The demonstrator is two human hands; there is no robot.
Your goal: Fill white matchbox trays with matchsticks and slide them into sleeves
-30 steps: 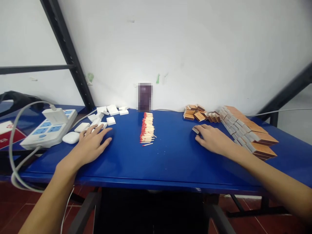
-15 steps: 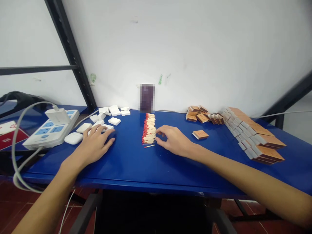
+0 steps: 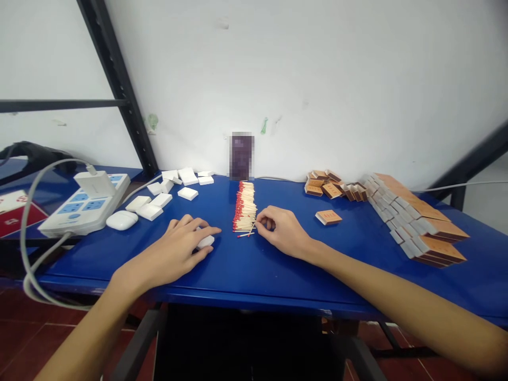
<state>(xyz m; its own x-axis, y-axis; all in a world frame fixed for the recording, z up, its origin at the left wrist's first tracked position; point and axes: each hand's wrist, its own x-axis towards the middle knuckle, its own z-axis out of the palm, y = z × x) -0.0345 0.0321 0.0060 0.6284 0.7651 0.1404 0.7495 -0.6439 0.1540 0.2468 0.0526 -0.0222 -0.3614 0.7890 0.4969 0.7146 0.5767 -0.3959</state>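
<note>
Pinching what appears to be one match [image 3: 251, 229] between thumb and forefinger, the right hand [image 3: 257, 221] works at the pile [image 3: 245, 207] mid-table, while the left hand [image 3: 206, 245] arches parted fingers around one tray [image 3: 205, 242] near the front edge. Much seems left: the pile, uncountable, lies loose toward the back edge, with about eleven more trays toward the left. One box [image 3: 328, 217] sits alone right of centre; the back-edge heap [image 3: 330, 189] and right-edge stack [image 3: 413, 209] overlap too much to count.

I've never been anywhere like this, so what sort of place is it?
Probably a simple workspace, perhaps in a workshop: a blue tabletop has a row of matches in the middle and stacked matchboxes on the right.
</note>
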